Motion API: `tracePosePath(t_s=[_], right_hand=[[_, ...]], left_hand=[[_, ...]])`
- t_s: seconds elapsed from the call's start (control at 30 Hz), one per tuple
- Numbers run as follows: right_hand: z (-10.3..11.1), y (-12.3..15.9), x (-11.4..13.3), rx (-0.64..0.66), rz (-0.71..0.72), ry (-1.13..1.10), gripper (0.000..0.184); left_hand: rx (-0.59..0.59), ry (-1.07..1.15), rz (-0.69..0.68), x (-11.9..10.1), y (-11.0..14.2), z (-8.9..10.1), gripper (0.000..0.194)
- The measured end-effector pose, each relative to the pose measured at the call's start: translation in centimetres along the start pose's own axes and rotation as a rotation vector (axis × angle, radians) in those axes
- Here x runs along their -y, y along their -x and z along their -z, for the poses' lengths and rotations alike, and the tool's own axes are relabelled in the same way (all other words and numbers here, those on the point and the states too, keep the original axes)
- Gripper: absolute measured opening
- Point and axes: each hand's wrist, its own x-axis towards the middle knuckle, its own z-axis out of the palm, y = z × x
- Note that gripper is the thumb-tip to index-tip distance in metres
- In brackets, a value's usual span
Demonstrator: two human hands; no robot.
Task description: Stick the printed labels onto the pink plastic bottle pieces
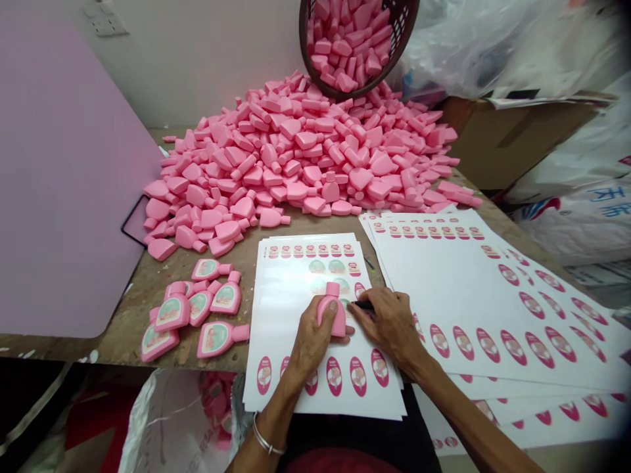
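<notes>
My left hand (pixel 311 334) is closed around a small pink bottle (pixel 337 320), its cap pointing away from me and its visible face plain. Beneath it lies a sheet of stickers (pixel 279 315) with green-and-white, round-topped labels and pink oval ones. Just right of the bottle, my right hand (pixel 394 325) grips a thin black pen-like tool (pixel 363 305), its tip by a green label on the sheet; the exact kind of tool cannot be made out. Several pink bottles with green labels (pixel 215 338) lie to the left of the sheet.
A large heap of unlabelled pink bottles (pixel 296 151) covers the back of the table, below a tipped brown basket (pixel 409 39). More sticker sheets (pixel 444 282) overlap on the right. A pink board (pixel 64 197) stands left. An open white bag (pixel 167 420) holding bottles hangs below the table edge.
</notes>
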Motion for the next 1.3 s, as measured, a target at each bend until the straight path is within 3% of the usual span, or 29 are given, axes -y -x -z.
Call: tracePosePath(t_s=[0.23,0.47,0.63,0.77,0.9,1.3], right_hand=[[0.4,0.0,0.4,-0.054,-0.071,-0.218,0.017],[0.5,0.5,0.7,-0.045,-0.353,-0.449,0.021],[2.7,-0.4,1.3,-0.154,-0.53,-0.61,0.026],[3.8,-0.9,2.7,-0.019,-0.459,-0.666,0.032],[3.5,-0.7,4.4,0.066,-0.448,-0.694,0.034],[3.0,-0.5,6.3,0.021,-0.344,-0.677,0.024]], left_hand=[[-0.009,0.018,0.025,-0.2,0.1,0.0,0.052],[0.019,0.084,0.025,-0.3,0.1,0.5,0.049],[-0.011,0.18,-0.025,-0.4,0.4,0.6,0.047],[-0.063,0.286,0.01,-0.7,1.1,0.3,0.059],[-0.056,0.375,0.036,-1.3,2.0,0.3,0.063],[-0.032,0.417,0.005,-1.4,2.4,0.5,0.057]])
